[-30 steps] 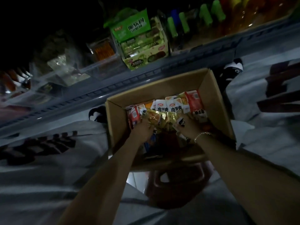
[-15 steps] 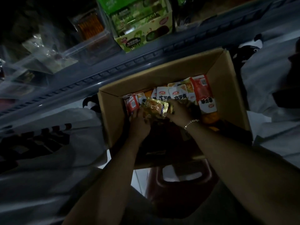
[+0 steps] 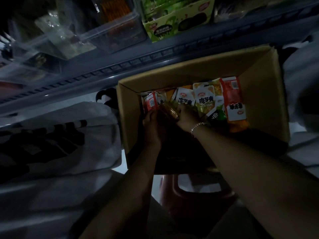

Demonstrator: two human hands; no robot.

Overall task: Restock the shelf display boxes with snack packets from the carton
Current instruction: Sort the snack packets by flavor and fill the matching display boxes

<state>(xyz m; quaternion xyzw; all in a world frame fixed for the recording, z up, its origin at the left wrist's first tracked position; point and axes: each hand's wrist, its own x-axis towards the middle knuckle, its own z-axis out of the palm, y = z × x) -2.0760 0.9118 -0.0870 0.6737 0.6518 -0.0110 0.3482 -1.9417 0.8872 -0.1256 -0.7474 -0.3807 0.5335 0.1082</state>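
Snack packets, glossy white, orange and red pouches, stand packed along the far side of the open brown cardboard carton, which seems to rest on a dark red plastic stool. Both hands are inside it: the left hand and the right hand, with a beaded bracelet, curl together around a small yellowish bunch of packets. The step in hand looks like gathering stock; next it must be lifted over the carton wall to the green cardboard display box on the grey metal shelf, beside a clear plastic bin. The shelf lip and dim light may hinder.
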